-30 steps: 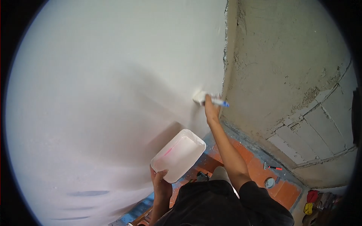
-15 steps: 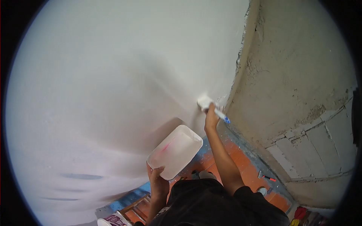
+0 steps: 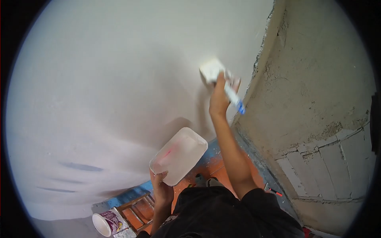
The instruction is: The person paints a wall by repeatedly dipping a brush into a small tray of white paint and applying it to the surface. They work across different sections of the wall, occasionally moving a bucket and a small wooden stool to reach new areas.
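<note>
My right hand (image 3: 220, 97) is wrapped round the handle of a wide white paintbrush (image 3: 212, 70) with a blue handle end. The brush head is against the white wall (image 3: 119, 71), close to its rough right-hand edge. Lower down, my left hand (image 3: 162, 188) grips the near corner of a shallow white tray (image 3: 184, 158), its thumb over the rim. Inside the tray a pink streak shows on whitish paint. The tray is tilted and held just in front of the wall.
Bare grey plaster (image 3: 309, 79) and exposed blocks (image 3: 317, 170) form the right wall. Below lies an orange tiled floor (image 3: 220, 170) with a blue border. A wooden ladder (image 3: 137, 210) and a paint bucket (image 3: 104, 225) are at lower left. A red-handled tool (image 3: 274, 192) lies at right.
My right hand has moved the paintbrush up the wall and slightly left. The tray in my left hand has shifted a little left and up. The view has also moved slightly.
</note>
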A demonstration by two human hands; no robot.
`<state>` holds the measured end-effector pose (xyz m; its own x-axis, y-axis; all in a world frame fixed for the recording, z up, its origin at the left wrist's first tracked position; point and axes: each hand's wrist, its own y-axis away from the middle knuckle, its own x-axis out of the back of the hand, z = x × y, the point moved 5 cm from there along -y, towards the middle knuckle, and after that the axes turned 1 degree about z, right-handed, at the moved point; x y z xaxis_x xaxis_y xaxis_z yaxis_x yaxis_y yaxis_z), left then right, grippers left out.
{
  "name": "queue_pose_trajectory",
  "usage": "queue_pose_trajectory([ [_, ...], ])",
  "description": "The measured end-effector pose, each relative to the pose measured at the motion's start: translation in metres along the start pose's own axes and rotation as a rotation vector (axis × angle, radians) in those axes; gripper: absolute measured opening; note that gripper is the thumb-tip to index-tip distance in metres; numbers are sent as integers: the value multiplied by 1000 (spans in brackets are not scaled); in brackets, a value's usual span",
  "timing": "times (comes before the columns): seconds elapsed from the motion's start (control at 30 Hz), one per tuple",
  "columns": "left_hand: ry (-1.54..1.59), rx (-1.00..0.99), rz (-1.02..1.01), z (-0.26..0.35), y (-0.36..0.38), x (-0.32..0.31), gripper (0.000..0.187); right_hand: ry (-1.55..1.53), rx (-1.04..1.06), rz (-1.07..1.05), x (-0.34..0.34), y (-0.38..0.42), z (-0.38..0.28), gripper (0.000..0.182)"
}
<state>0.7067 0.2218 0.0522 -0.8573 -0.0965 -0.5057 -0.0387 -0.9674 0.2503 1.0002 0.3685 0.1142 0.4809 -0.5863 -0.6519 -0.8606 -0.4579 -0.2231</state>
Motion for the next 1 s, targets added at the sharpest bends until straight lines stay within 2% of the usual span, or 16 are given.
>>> queue_pose_trajectory([
  [0.1,15,-18,17,-1,1,1,63,192,-142,330,93,50,115,40],
  [0.17,18,-36,32,1,11,-1,63,376,-254,159,156,67,174,38],
  [0.27,8,-57,46,0,19,-2,63,329,-336,40,164,71,149,40],
  [0.3,4,-61,46,-1,17,-1,63,411,-222,26,172,61,158,38],
  [0.37,-18,-77,48,-2,19,-1,64,332,-217,-131,131,53,70,32],
  [0.43,-47,-105,39,-1,16,-2,64,435,-54,-249,99,50,-6,19],
  [0.53,-50,-109,35,-4,19,-7,67,396,-253,-458,77,63,-68,21],
  [0.67,-36,-90,21,-10,22,-15,70,580,-99,-685,63,88,-84,23],
  [0.8,-60,-74,-3,-15,33,-23,72,1126,199,-913,58,102,-79,25],
  [0.83,-67,-74,-14,-16,35,-25,71,1164,115,-918,57,106,-80,26],
  [0.93,-57,-34,-34,-17,39,-29,70,1163,251,-943,52,116,-77,24],
  [1.0,-60,-42,-32,-21,41,-27,70,1160,270,-939,57,118,-77,24],
])
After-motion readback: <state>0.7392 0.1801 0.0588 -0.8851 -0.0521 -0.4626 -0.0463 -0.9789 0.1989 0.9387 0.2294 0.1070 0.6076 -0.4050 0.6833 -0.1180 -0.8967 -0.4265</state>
